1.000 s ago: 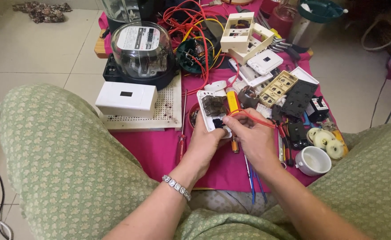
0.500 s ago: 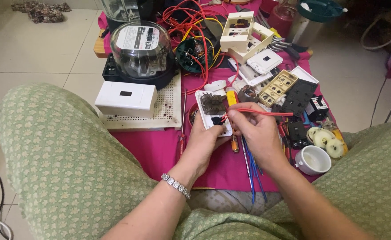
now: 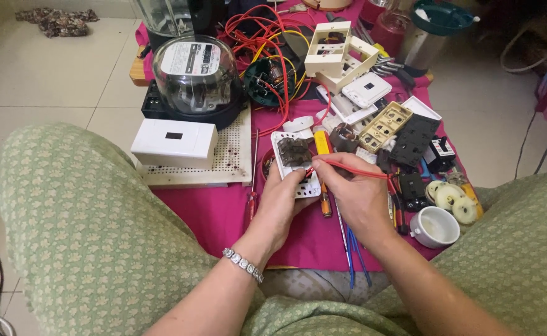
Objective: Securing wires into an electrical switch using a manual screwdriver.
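A glass-domed meter (image 3: 194, 76) at eleven o'clock, white cup (image 3: 436, 226) at three; centre, left hand (image 3: 284, 200) grips the white switch plate (image 3: 295, 163), right hand (image 3: 355, 190) pinching a red wire (image 3: 348, 167) against it

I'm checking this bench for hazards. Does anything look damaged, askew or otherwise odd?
Mostly clutter. A tangle of red and yellow wires sprawls loose at the far end of the pink cloth. The white switch plate in the left hand lies open, its dark inner parts bare, while the right hand holds a red wire to it. No spill shows.
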